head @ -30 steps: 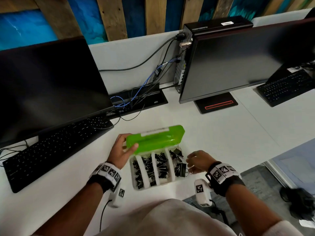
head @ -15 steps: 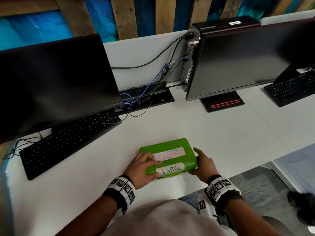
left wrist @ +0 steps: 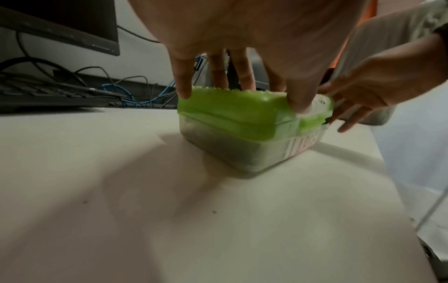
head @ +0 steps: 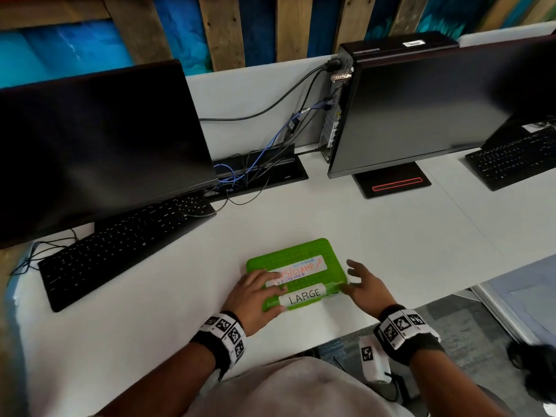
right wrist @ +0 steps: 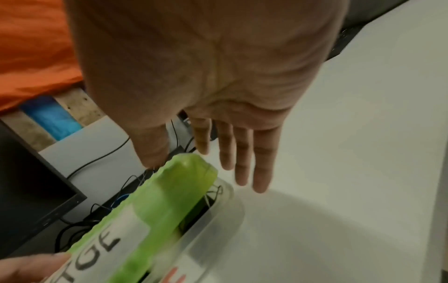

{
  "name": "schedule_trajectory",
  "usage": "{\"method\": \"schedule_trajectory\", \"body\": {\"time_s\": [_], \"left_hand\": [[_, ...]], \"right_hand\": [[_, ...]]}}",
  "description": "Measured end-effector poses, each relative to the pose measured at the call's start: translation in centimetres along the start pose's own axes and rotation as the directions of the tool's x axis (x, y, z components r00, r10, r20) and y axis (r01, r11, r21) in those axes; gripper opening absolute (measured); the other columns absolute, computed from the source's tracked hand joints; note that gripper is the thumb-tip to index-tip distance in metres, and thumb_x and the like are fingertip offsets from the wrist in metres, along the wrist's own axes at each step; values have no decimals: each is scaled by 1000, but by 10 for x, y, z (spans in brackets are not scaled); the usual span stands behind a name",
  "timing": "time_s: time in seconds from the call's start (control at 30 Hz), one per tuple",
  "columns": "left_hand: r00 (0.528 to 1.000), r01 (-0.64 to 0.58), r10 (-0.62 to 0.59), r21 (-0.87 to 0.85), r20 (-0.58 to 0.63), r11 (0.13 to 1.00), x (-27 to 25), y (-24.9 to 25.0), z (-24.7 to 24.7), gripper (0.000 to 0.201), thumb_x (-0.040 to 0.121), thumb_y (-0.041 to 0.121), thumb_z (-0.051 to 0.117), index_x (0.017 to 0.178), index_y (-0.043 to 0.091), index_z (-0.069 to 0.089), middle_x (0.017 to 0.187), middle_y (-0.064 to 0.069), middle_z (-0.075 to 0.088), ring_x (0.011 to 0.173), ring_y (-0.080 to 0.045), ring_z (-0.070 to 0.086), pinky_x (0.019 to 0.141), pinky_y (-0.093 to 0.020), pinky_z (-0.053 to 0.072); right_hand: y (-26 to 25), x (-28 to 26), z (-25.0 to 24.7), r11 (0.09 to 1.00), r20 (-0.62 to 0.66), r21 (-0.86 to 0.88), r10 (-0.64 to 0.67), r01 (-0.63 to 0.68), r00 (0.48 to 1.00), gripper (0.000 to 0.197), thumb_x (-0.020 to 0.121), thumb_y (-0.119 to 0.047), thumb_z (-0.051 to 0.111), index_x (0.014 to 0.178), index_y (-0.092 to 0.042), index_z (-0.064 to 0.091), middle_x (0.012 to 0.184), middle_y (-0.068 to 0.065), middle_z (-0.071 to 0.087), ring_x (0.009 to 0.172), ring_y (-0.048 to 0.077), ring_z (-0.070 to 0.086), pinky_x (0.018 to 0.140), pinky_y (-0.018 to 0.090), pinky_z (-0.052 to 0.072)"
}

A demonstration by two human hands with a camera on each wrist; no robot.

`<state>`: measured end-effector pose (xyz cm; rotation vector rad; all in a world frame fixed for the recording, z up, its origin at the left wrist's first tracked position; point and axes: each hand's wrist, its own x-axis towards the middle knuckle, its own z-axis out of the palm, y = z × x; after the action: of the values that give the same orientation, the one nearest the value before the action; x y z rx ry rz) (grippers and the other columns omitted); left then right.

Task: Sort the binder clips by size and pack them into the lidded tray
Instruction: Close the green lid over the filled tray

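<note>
The tray (head: 331, 291) stands near the desk's front edge with its green lid (head: 296, 257) down, labelled "LARGE". My left hand (head: 270, 293) lies flat on the lid's left half, thumb at the front edge; in the left wrist view the left hand (left wrist: 242, 93) presses the lid (left wrist: 232, 111) from above. Fingers spread, my right hand (head: 350, 276) hovers at the tray's right end and holds nothing. In the right wrist view the right hand (right wrist: 206, 168) is beside the lid (right wrist: 169, 201), where a gap shows dark binder clips (right wrist: 206, 199).
A black keyboard (head: 120, 245) and monitor (head: 90, 145) stand at the left. A second monitor (head: 421, 115) with its stand (head: 391, 183) is behind the tray, cables (head: 249, 173) between them. Another keyboard (head: 511, 161) lies far right. The desk edge (head: 421, 302) runs by my right wrist.
The lid, held up by my left hand a second ago, has come down over the clips. My right hand moved to the tray's right end, then spread its fingers off it.
</note>
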<state>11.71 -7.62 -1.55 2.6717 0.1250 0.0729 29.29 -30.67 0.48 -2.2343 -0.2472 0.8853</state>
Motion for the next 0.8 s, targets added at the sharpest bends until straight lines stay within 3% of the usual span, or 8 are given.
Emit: {"method": "schedule_trajectory", "body": {"time_s": [0.07, 0.13, 0.23, 0.37, 0.5, 0.63, 0.73, 0.8], "left_hand": [[1000, -11, 10, 50, 16, 999, -1, 0, 2, 36, 79, 59, 51, 108, 38, 59, 133, 12, 52, 124, -13, 30, 103, -43, 40], [998, 9, -14, 79, 60, 997, 0, 3, 0, 35, 79, 58, 51, 108, 38, 56, 134, 12, 49, 124, -12, 28, 100, -49, 40], [985, 57, -74, 111, 154, 992, 6, 13, -4, 33, 79, 54, 54, 108, 36, 54, 140, 13, 40, 131, -9, 17, 105, -60, 25], [932, 163, -192, 117, 309, 980, 24, 36, -8, 43, 80, 52, 56, 111, 24, 45, 150, 11, 20, 145, -15, 0, 106, -70, 13], [906, 184, -260, 242, 333, 953, 30, 53, 3, 69, 78, 62, 54, 130, 20, 33, 151, 5, 15, 146, -23, -3, 101, -78, 5], [911, 165, -267, 314, 315, 935, 29, 53, 9, 72, 85, 63, 43, 143, 30, 16, 154, 2, 10, 145, -28, -7, 96, -81, -5], [901, 142, -260, 328, 349, 934, 32, 52, 8, 83, 83, 59, 51, 144, 38, 0, 154, 3, 5, 145, -30, -6, 95, -81, -3], [899, 135, -253, 323, 358, 937, 34, 49, 6, 85, 83, 51, 56, 144, 39, -1, 153, 3, 6, 144, -31, -4, 96, -81, 1]], "right_hand": [[-2, 3, 5, 1000, -42, 6, -27, 27, 999, 41, 86, -33, 66, 124, -23, 56, 109, -2, 64, 91, 19, 67, 78, 22, 49], [3, 11, 10, 999, -111, 44, 9, -5, 994, 33, 80, -42, 70, 107, -22, 66, 101, 2, 71, 84, 18, 68, 78, 33, 55], [11, 23, 13, 994, -110, 94, 75, -64, 991, 37, 70, -47, 75, 97, -22, 68, 98, 3, 72, 87, 24, 69, 80, 46, 57], [-1, 27, 13, 997, -115, -29, 62, -66, 991, 38, 81, -31, 71, 113, -13, 62, 104, 6, 69, 97, 25, 64, 82, 29, 47], [-1, 27, 13, 998, -110, -53, 37, -43, 993, 38, 82, -29, 70, 114, -10, 61, 105, 6, 69, 96, 24, 63, 86, 34, 50], [-6, 23, 14, 997, -102, -78, 4, -12, 995, 34, 83, -26, 70, 111, -10, 61, 104, 8, 70, 85, 22, 62, 79, 32, 50], [-2, 14, 12, 999, -116, -32, -22, 18, 993, 38, 82, -24, 71, 116, -11, 60, 100, 8, 70, 75, 17, 63, 71, 24, 47], [3, 8, 5, 998, -41, 17, -62, 62, 997, 48, 79, -14, 74, 124, -13, 56, 103, 5, 68, 75, 10, 65, 68, 17, 49]]}}
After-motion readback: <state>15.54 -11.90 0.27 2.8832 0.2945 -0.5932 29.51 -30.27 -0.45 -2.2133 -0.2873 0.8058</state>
